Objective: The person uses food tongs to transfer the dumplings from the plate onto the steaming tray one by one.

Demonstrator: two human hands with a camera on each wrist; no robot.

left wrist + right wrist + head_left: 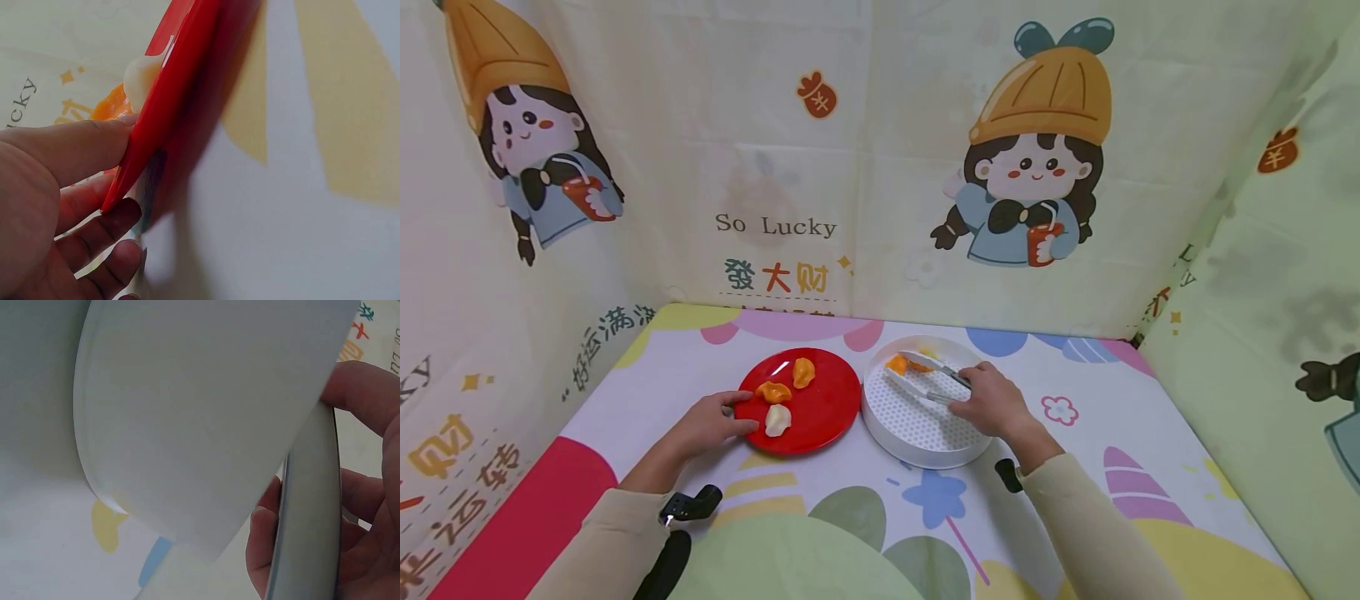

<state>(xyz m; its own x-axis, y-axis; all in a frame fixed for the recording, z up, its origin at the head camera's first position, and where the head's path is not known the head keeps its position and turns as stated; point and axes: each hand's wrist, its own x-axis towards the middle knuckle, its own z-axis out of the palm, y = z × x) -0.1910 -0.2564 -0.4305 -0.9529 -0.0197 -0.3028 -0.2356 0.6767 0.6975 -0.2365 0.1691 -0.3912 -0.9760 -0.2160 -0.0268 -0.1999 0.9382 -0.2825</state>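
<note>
In the head view, the left hand [711, 419] grips a red plate [827, 408] bearing 3 dumplings [773, 392], while the right hand [994, 402] holds parted tongs [952, 372] over a round white tray [917, 429] with orange food [897, 364] inside. The left wrist view shows the thumb [87, 144] above the plate's rim; the right wrist view, fingers [262, 544] around the tongs.

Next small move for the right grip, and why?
Probably squeeze the tongs gently: the right grip holds them with tips spread about the leftmost orange dumpling in the white tray. Contact at both tips is unclear. The left grip already holds the red plate.
</note>
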